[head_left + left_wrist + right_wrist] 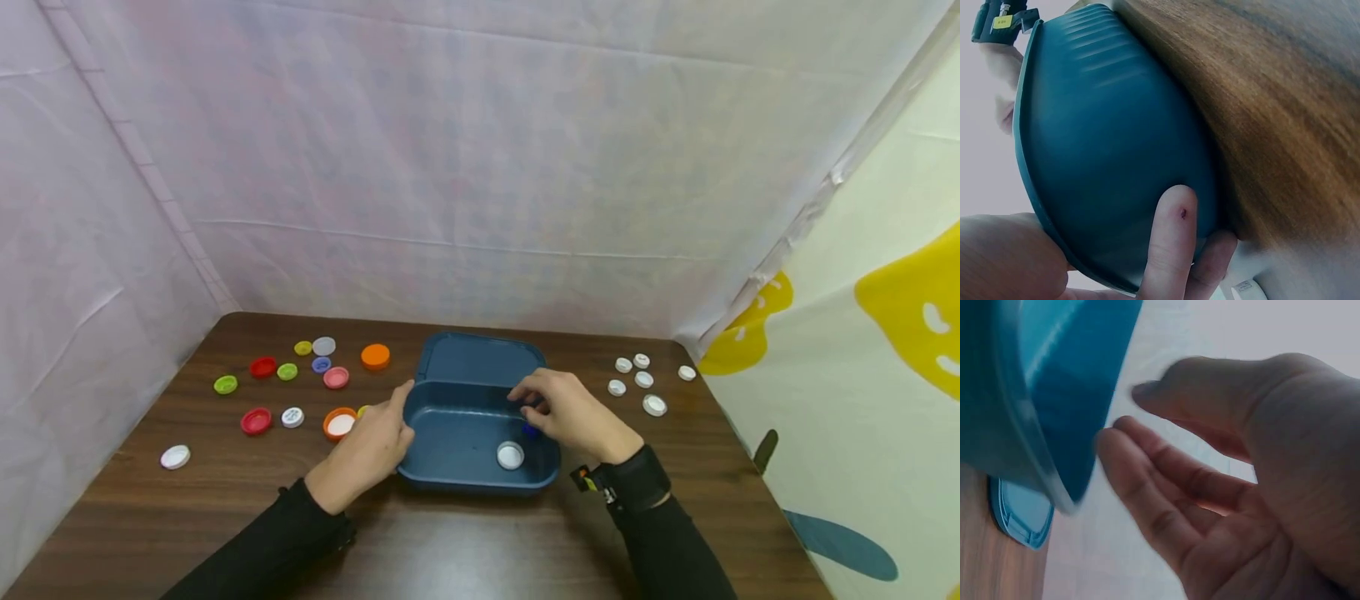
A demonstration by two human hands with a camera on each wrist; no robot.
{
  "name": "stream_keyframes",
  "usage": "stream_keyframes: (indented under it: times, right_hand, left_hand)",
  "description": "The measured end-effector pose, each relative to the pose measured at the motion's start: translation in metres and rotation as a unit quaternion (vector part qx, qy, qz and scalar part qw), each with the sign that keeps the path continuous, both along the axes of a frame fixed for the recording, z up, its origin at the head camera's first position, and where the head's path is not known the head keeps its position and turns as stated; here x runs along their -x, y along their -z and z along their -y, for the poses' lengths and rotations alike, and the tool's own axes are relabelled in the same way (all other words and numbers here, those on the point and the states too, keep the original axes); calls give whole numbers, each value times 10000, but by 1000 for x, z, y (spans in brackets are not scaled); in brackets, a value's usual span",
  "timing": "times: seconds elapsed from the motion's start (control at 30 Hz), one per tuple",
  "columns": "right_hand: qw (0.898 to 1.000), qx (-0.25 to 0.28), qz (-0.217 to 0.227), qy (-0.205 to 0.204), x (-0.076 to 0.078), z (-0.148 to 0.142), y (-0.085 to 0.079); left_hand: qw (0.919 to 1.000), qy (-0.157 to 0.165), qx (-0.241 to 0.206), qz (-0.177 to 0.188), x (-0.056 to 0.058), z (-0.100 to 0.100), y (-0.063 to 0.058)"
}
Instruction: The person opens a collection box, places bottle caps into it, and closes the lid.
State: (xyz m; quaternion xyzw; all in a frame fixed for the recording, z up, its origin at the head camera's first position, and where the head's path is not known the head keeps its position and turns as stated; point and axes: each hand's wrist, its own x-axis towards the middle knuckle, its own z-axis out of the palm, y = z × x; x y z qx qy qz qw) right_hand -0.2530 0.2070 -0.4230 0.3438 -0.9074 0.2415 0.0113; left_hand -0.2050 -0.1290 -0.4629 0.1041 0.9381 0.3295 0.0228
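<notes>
A dark blue plastic box (457,433) stands on the table with its lid (480,360) lying behind it. My left hand (375,442) grips the box by its left side. In the left wrist view, fingers (1172,237) lie along the outer wall and the thumb reaches over the rim. Above the box's right part hovers my right hand (573,412), thumb and fingers apart, with nothing between them in the right wrist view. Inside the box lie a white bottle cap (510,455) and a dark blue cap (531,430), the latter partly hidden by the right hand.
Left of the box are scattered coloured caps, among them an orange one (375,357), a red one (257,421) and a green one (225,384). Several white caps (643,380) lie at the right. White sheeting (480,167) rises behind the table (465,550).
</notes>
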Motion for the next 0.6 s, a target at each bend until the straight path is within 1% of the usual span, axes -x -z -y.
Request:
stream_keyframes:
  times: [0.1,0.17,0.27,0.37,0.47,0.53,0.6]
  right_hand:
    - [9985,289,-338,322,7,-9,-2]
    - [9957,398,-558,619,13,-17,-1]
    - [9904,453,-693,1110,24,-33,5]
    - [9844,257,-604,1634,33,-54,15]
    - [9783,-8,-394,2034,41,-75,26]
    - [9744,-147,-322,2218,47,-87,32]
    - [9722,-208,-297,2314,51,-96,38]
  left_hand:
    - [10000,1,26,-41,0,0,0]
    - [9999,-1,61,-93,0,0,0]
    - [9999,-5,69,-115,-1,1,0]
    - [10000,-12,27,-23,-2,1,0]
    - [10000,-9,33,29,-3,0,0]
    - [10000,-3,84,-34,-2,0,0]
    - [9998,5,144,-108,-2,0,-1]
